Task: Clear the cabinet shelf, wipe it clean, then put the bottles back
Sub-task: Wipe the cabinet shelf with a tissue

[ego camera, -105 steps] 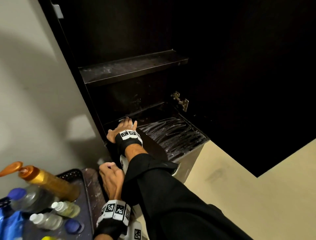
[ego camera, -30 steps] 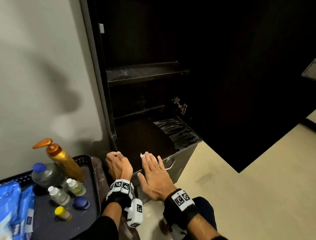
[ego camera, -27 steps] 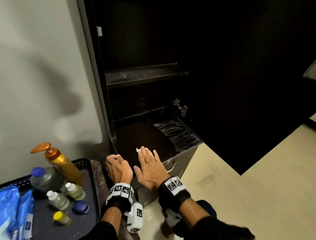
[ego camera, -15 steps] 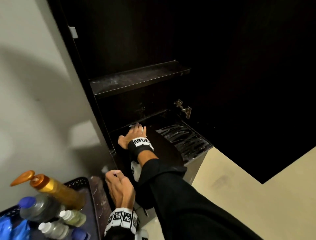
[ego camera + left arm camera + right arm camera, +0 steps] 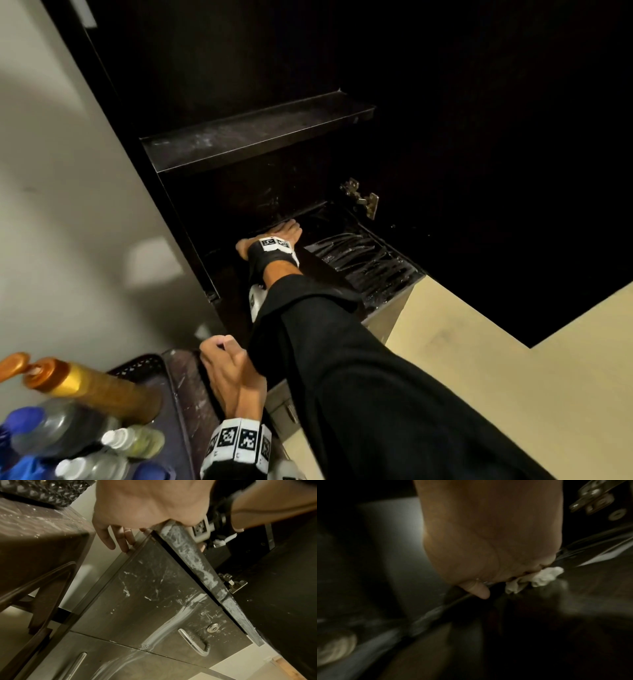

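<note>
1. Reaching deep onto the lower cabinet shelf (image 5: 342, 270), the right hand (image 5: 274, 236) lies flat, fingers extended; the gold pump bottle (image 5: 89, 387) and small bottles (image 5: 133, 442) stand in the black tray (image 5: 144, 366) at lower left.
2. Left wrist view: the left hand (image 5: 145, 507) rests with fingers straight on the dusty shelf edge (image 5: 197, 563) above a drawer handle (image 5: 193, 642).
3. Right wrist view: the flat right palm presses a crumpled white wipe (image 5: 537, 578) onto the shelf.

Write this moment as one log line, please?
step: wiping lower shelf | right hand: presses white wipe flat, far back | left hand: rests on cabinet's front edge | bottles: off shelf, in tray
</note>
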A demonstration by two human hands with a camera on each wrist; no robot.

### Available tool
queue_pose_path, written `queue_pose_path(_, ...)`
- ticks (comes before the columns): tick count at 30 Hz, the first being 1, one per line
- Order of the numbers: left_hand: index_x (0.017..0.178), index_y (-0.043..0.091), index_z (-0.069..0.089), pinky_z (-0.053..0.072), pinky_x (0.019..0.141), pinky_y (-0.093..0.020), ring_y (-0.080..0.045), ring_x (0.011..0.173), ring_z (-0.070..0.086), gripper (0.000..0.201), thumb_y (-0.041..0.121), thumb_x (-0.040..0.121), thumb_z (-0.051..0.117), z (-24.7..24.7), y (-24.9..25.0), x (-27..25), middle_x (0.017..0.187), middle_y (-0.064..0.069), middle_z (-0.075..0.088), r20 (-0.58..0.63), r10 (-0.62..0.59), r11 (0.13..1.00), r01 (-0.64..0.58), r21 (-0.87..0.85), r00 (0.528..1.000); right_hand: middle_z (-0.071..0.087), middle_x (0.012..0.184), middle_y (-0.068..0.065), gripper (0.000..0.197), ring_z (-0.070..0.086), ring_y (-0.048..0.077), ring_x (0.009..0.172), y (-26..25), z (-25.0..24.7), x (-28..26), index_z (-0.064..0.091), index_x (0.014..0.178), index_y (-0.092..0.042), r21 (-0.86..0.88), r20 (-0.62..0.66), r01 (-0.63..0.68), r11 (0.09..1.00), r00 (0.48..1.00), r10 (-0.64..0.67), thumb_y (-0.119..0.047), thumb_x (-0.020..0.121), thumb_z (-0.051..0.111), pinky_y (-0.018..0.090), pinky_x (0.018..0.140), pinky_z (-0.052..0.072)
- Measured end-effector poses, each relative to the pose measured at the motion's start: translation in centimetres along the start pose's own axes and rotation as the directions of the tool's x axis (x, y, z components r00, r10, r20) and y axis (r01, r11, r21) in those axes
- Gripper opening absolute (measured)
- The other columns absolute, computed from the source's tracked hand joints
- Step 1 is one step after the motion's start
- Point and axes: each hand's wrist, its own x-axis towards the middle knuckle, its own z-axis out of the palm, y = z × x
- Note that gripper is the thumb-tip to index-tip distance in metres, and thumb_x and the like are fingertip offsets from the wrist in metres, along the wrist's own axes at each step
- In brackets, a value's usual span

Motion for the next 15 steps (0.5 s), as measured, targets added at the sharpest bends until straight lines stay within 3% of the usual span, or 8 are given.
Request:
queue_pose_path(2, 0.106, 0.008, 0.048, 0.036, 0.093, -0.046, -0.04, 0.109, 0.051, 0.013, 0.019, 0.1, 0.042, 0.2, 0.4, 0.1, 0.115, -0.026, 0.054, -0.04, -0.085, 0.996, 0.084, -0.034, 0.996, -0.016, 0.171, 0.026, 0.109, -0.015, 0.041, 0.16, 1.3, 0.1, 1.2, -0.009, 0.162, 0.006, -0.006, -0.031, -0.018, 1.0, 0.999, 0.018, -0.073, 0.098, 0.03, 0.054, 0.127, -0.014)
queue_pose_path(5, 0.104, 0.014, 0.046, 0.034, 0.095, -0.046, -0.039, 0.111, 0.05, 0.01, 0.02, 0.1, 0.04, 0.1, 0.9, -0.2, 0.118, -0.024, 0.054, -0.054, -0.103, 0.994, 0.101, -0.033, 0.993, -0.017, 0.172, 0.023, 0.102, -0.017, 0.038, 0.16, 2.5, 0.6, 1.4, -0.009, 0.164, 0.001, -0.015, -0.058, -0.006, 1.0, 0.998, 0.005, -0.071, 0.1, 0.026, 0.055, 0.126, -0.016)
queue_pose_path(15, 0.112, 0.009, 0.05, 0.035, 0.099, -0.049, -0.042, 0.117, 0.05, 0.022, 0.023, 0.099, 0.039, 0.2, 1.2, -0.5, 0.127, -0.023, 0.053, -0.063, -0.121, 0.993, 0.121, -0.008, 0.991, -0.019, 0.172, 0.023, 0.104, -0.018, 0.037, 0.16, 13.6, 2.2, -5.9, -0.012, 0.163, 0.002, -0.039, -0.085, 0.054, 0.998, 0.995, -0.057, -0.071, 0.098, 0.024, 0.055, 0.128, -0.013)
